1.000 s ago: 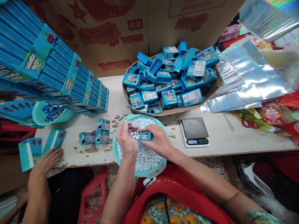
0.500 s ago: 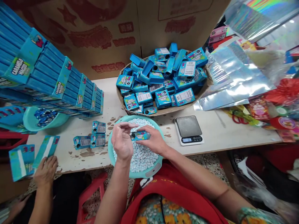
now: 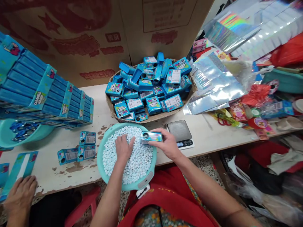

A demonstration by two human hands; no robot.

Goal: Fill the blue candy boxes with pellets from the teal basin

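My right hand [image 3: 167, 144] grips a small blue candy box [image 3: 151, 137], held level over the right side of a teal bowl [image 3: 103, 142]. The bowl is full of small pale blue-white candies [image 3: 139, 159]. My left hand [image 3: 123, 149] rests palm down in those candies with its fingers dug in and curled. Behind the bowl a round basket [image 3: 111, 111] is heaped with several more of the blue boxes [image 3: 153, 81]. Three blue boxes [image 3: 81, 147] stand on the table left of the bowl.
A small digital scale [image 3: 180, 133] sits right of the bowl. Stacks of flat blue cartons [image 3: 47, 94] rise at the left. Another person's hand [image 3: 20, 195] lies at the table's front left edge beside a flat carton [image 3: 20, 167]. Shiny foil bags [image 3: 215, 85] pile at the right.
My left hand dropped from beside the box into the candies. My right hand shifted the box to the right. The view swung rightward.
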